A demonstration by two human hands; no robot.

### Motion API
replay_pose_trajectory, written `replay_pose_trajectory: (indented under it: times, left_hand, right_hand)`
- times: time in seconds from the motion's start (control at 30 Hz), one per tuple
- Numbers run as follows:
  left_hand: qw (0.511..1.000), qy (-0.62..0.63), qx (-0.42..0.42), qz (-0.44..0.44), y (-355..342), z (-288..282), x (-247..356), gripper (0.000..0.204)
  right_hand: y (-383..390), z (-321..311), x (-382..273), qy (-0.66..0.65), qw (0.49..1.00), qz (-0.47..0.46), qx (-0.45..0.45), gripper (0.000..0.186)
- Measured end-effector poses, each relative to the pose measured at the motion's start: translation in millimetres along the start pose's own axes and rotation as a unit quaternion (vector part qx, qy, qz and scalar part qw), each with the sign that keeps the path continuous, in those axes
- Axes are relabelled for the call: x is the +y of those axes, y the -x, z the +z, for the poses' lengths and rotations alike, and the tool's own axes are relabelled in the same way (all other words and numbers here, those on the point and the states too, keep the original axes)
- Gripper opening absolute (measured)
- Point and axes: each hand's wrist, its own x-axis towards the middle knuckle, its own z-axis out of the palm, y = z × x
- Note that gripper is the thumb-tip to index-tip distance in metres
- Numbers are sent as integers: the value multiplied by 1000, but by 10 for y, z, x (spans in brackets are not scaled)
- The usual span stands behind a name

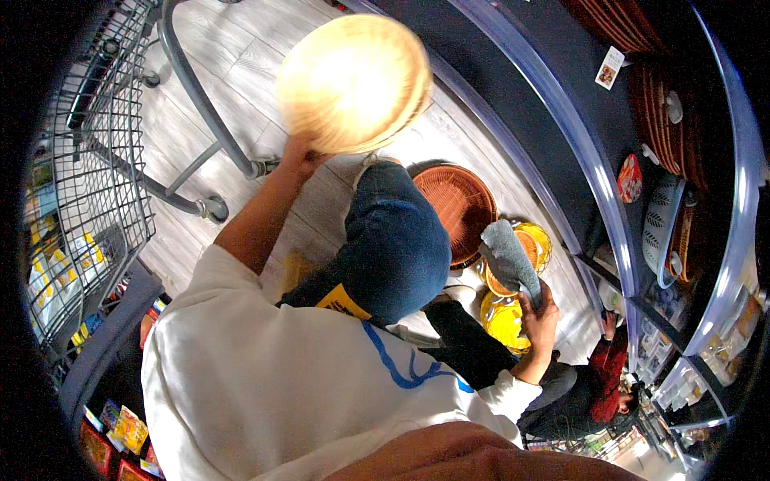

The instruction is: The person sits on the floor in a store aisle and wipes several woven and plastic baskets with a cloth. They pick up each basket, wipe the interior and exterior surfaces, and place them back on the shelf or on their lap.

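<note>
You are holding a pale round woven basket (354,82) aloft in the upper centre of the frame; your left hand (301,152) is gripping its lower rim from beneath, fingers curled over the edge, with the forearm rising from the white sleeve at centre left. Your right hand (541,309), at right of centre, is closing around the lower end of a grey folded cloth (508,255), which is standing up from the fist and leaning toward the upper left. Directly behind the cloth, a stack of yellow and orange bowls (507,317) is resting on the floor, and just to its left a reddish-brown round woven tray (459,207) is lying flat beside your bent knee in blue denim (395,248). The pale plank floor (241,56) is filling the upper middle of the picture. A wire shopping cart (96,160) is occupying the left edge, its wheel standing near your left elbow. A dark shelving unit with a pale curved edge (553,120) is sweeping down the right side, carrying more brown woven ware and a white patterned colander (662,224). A person with red hair (605,377) is crouching at lower right.
</note>
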Motion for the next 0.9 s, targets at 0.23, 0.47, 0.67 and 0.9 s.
replay_pose_trajectory:
  times: [0.23,0.47,0.67,0.9]
  left_hand:
    - [980,82,175,-39,-84,-1056,-453,48]
    - [934,206,264,-129,-401,-1158,-679,43]
    - [946,81,120,-289,104,-752,-360,47]
    - [957,-97,-274,-19,-313,876,1028,35]
  right_hand:
    - [-136,87,370,48,993,-101,31,48]
    - [-211,107,378,61,978,-191,61,48]
    - [-187,83,143,30,996,-84,17,46]
    - [-403,183,430,56,982,-177,33,45]
